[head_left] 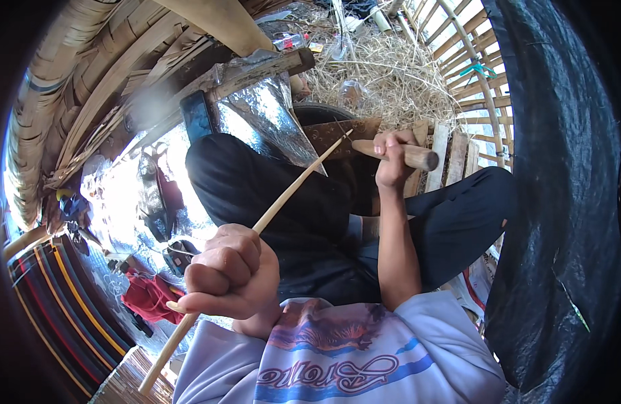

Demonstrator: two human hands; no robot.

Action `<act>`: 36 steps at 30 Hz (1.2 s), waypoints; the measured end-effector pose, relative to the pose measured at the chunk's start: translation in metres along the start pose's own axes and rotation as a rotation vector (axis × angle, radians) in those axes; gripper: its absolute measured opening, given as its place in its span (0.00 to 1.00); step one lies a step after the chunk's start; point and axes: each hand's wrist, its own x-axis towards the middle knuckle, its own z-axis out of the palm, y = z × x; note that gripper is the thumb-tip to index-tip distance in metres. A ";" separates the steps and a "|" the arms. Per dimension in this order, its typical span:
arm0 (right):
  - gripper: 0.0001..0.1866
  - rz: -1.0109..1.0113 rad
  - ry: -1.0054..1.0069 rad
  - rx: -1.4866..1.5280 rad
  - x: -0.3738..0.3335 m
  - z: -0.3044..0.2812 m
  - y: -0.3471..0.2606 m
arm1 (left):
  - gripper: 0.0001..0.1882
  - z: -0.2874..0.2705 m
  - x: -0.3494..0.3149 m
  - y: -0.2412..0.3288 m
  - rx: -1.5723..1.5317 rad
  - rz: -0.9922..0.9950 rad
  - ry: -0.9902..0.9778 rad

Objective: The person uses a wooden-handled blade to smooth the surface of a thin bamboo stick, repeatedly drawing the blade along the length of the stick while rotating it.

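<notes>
Slanting over the dark pants point(256, 178), the stick point(293, 188) runs from seven o'clock up to its thin tip near one. The left hand point(233, 273), between seven and eight, is curled tight round it — likely to keep it still and leave the tip free. That arm is tucked close to the shirt point(351, 367). At two, the right hand point(395, 158) grips a wooden handle point(421, 158) just beside the tip — touching or not, I cannot tell. Its forearm stands nearly upright, perhaps for easy moving. A phone point(197, 116) lies at ten, straw point(405, 77) at one.
</notes>
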 end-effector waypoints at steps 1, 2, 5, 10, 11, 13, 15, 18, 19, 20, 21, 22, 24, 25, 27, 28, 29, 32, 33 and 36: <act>0.04 0.000 -0.022 0.079 0.002 -0.002 -0.003 | 0.26 -0.002 0.001 0.001 0.008 0.005 0.018; 0.04 0.007 -0.008 0.056 0.000 -0.001 0.000 | 0.26 -0.005 0.001 0.002 0.015 0.011 0.035; 0.05 -0.151 -0.114 -0.506 -0.002 -0.023 0.031 | 0.25 -0.012 0.002 0.001 -0.013 0.035 0.081; 0.04 0.009 0.000 0.057 -0.001 -0.013 0.013 | 0.24 -0.027 0.002 0.002 -0.015 -0.020 0.143; 0.05 0.022 -0.009 -0.215 -0.004 -0.011 0.020 | 0.24 -0.028 0.002 0.004 -0.014 -0.024 0.142; 0.07 -0.041 -0.085 -0.379 0.000 -0.007 0.030 | 0.24 -0.027 0.003 0.001 -0.023 0.018 0.159; 0.09 0.107 0.109 -0.129 -0.001 -0.011 0.021 | 0.24 -0.024 0.002 0.001 -0.018 0.001 0.130; 0.08 0.059 0.076 -0.130 0.001 -0.015 0.021 | 0.24 -0.023 0.002 0.001 -0.015 -0.004 0.141; 0.08 0.064 0.090 -0.108 0.002 -0.014 0.021 | 0.24 -0.024 0.002 0.001 -0.032 -0.002 0.127; 0.07 0.068 0.103 -0.086 0.002 -0.013 0.020 | 0.24 -0.025 0.002 0.002 -0.049 0.001 0.113; 0.07 0.077 0.114 -0.064 0.000 -0.012 0.019 | 0.24 -0.026 0.002 0.002 -0.049 0.000 0.113; 0.08 0.049 0.094 -0.101 0.001 -0.013 0.019 | 0.24 -0.026 0.001 0.001 -0.051 -0.009 0.130; 0.08 0.013 0.077 -0.138 0.004 -0.015 0.023 | 0.24 -0.025 0.001 0.001 -0.040 -0.007 0.181; 0.09 0.011 0.060 -0.149 0.005 -0.017 0.028 | 0.24 -0.025 0.001 0.002 -0.047 -0.006 0.177; 0.09 0.010 0.044 -0.159 0.006 -0.020 0.031 | 0.23 -0.025 -0.001 0.005 0.004 0.006 0.150; 0.10 -0.016 -0.001 -0.287 0.006 -0.020 0.031 | 0.23 -0.025 -0.001 0.005 0.019 -0.003 0.146; 0.10 -0.040 -0.046 -0.416 0.005 -0.021 0.030 | 0.23 -0.025 -0.003 0.006 0.022 -0.004 0.146; 0.09 -0.068 -0.040 -0.384 0.013 -0.025 0.039 | 0.24 -0.026 -0.001 0.001 -0.020 0.011 0.196; 0.09 -0.073 -0.036 -0.373 0.012 -0.025 0.037 | 0.24 -0.028 0.002 -0.002 -0.029 -0.005 0.172; 0.09 0.007 -0.017 -0.294 -0.004 -0.023 0.031 | 0.24 -0.026 0.001 0.003 -0.051 0.001 0.191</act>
